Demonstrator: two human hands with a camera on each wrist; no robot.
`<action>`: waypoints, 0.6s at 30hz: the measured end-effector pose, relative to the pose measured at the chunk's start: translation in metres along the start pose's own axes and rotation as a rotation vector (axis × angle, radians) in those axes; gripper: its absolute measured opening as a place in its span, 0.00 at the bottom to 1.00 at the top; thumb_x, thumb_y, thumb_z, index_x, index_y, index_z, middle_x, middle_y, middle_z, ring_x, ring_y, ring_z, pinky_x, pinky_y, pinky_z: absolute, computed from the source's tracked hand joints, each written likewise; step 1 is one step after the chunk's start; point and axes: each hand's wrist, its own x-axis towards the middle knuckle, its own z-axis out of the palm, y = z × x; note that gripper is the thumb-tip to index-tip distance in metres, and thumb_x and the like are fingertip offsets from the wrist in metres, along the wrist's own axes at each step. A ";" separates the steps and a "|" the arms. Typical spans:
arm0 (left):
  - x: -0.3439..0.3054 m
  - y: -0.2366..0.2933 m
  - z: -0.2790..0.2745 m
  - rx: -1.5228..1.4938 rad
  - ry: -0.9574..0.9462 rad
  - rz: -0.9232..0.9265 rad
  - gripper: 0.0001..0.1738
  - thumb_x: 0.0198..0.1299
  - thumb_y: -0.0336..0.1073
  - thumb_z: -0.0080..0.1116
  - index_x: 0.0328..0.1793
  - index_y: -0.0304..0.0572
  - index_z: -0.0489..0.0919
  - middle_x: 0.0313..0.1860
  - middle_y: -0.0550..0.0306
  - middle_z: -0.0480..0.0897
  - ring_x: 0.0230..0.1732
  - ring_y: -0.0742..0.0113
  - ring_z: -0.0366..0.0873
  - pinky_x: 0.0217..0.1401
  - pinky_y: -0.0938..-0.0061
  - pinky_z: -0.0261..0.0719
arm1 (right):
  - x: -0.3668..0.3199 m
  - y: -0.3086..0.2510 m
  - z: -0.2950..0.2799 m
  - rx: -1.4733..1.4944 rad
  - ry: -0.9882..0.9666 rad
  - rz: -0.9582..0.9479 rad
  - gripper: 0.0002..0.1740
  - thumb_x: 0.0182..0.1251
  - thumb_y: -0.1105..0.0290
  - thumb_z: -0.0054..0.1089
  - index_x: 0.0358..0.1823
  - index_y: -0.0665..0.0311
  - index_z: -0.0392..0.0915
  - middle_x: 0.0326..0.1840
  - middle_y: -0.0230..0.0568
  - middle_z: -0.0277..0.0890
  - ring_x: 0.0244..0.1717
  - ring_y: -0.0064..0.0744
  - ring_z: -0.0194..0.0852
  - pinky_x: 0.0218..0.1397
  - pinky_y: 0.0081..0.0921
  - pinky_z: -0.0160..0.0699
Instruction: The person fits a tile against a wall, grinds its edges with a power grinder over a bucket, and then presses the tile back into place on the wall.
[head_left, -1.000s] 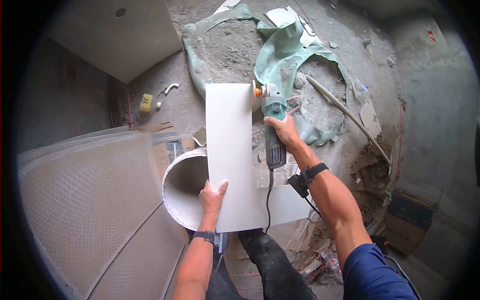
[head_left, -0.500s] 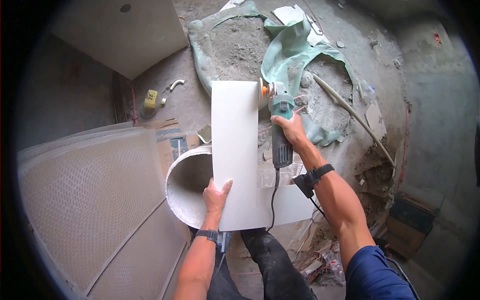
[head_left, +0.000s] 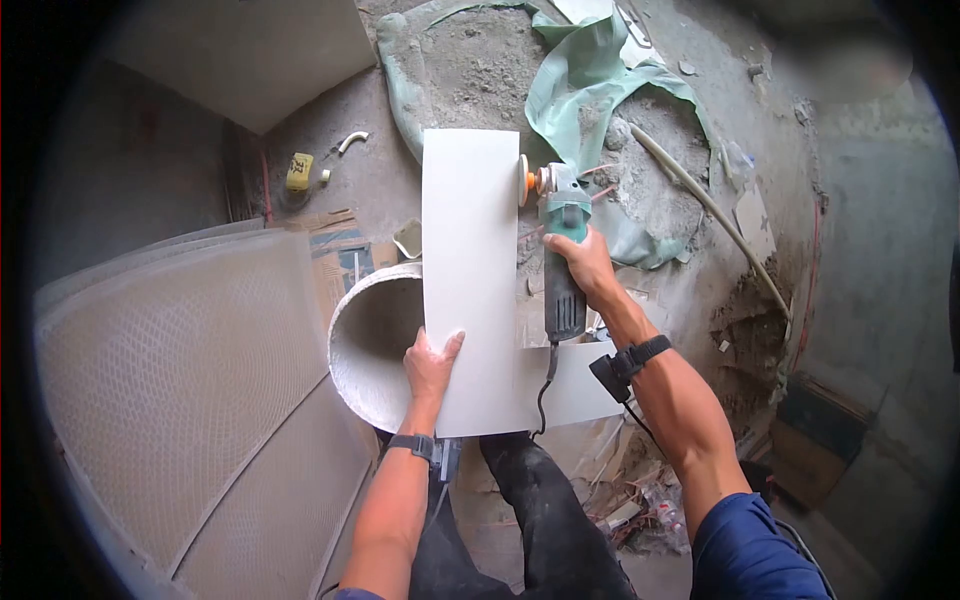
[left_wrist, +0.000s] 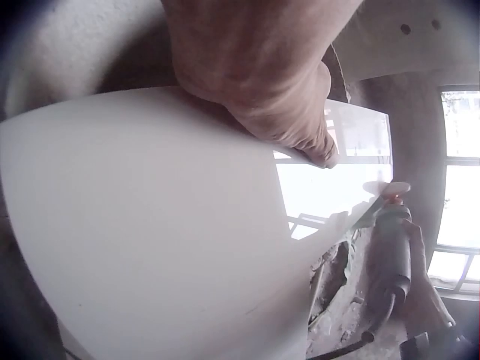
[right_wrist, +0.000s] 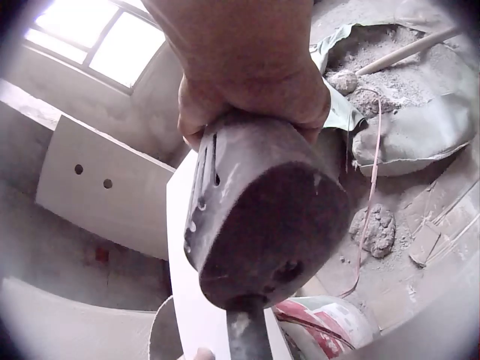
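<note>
An L-shaped glossy white tile (head_left: 470, 230) lies partly over a round, white-rimmed bucket-like container (head_left: 345, 375). My left hand (head_left: 430, 368) grips the tile's left edge, its thumb on the top face; its other fingers are hidden underneath. My right hand (head_left: 588, 262) holds a green and black angle grinder (head_left: 566, 305) round its body. The grinder's thin disc (head_left: 523, 181) stands upright right at the tile's right edge, near the far end. Seen from the right wrist, the grinder's dark rear end (right_wrist: 277, 225) fills the middle, with its cord (right_wrist: 247, 334) hanging below.
Green sacks (head_left: 570, 110) of grey rubble lie ahead, with a long pole (head_left: 700, 210) across the right one. Patterned panels (head_left: 190, 370) stack at the left. A yellow bottle (head_left: 299, 172) is on the floor. Cardboard boxes (head_left: 815, 440) stand by the right wall.
The head view has tilted, shifting the scene up. Along the tile's right edge, the grinder disc has moved a little from the far end towards me. Both hands keep their holds.
</note>
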 end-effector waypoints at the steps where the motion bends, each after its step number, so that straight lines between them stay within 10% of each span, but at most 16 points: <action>1: 0.000 -0.001 0.000 0.001 -0.002 -0.004 0.36 0.57 0.64 0.68 0.40 0.30 0.79 0.30 0.32 0.84 0.36 0.33 0.85 0.36 0.51 0.82 | -0.004 0.003 0.000 -0.023 -0.025 0.016 0.21 0.57 0.60 0.67 0.48 0.67 0.77 0.38 0.32 0.76 0.35 0.23 0.71 0.41 0.26 0.73; 18: 0.001 -0.006 0.003 0.053 -0.011 -0.020 0.38 0.56 0.67 0.66 0.41 0.30 0.80 0.31 0.33 0.85 0.38 0.33 0.84 0.39 0.50 0.82 | -0.079 0.046 0.009 -0.011 -0.020 0.100 0.21 0.55 0.61 0.69 0.45 0.68 0.76 0.37 0.35 0.77 0.35 0.25 0.71 0.43 0.27 0.74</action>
